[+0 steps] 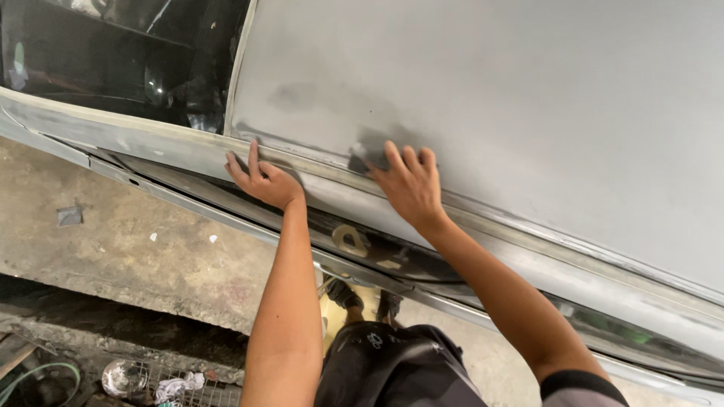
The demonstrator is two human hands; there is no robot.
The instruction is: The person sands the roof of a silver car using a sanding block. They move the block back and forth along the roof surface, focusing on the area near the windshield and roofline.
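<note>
We see both of the person's hands laid on a car body panel [490,98], a broad sheet of dull grey, sanded and unpainted, that fills the upper right of the view.

The right hand [411,185] presses a small dark sanding pad [363,157] flat against the panel; the fingers [394,157] lie close together and stretched over it, so the pad shows only as a dark corner just beyond the fingertips on the thumb side. Around those fingers the grey surface carries a darker, rubbed patch.

The left hand [260,179] rests well apart from the right, at the lower front corner of the panel. Its fingers are spread a little, holding nothing, the forefinger pointing up along the panel edge and the thumb out to the side.

Just below both sets of fingers runs the pale sill strip [151,147], and under that a dark gap with a bright metal trim rail [226,218] crossing the view at a slant. Beyond the left fingers, up and to the side, lies a dark window opening [113,53].

Far below the hands we see a rough concrete floor [113,241], and at the bottom edge a wire basket [188,380] with rags, beside a coil of green hose [38,377]. The person's dark trousers [392,369] show between the forearms.
</note>
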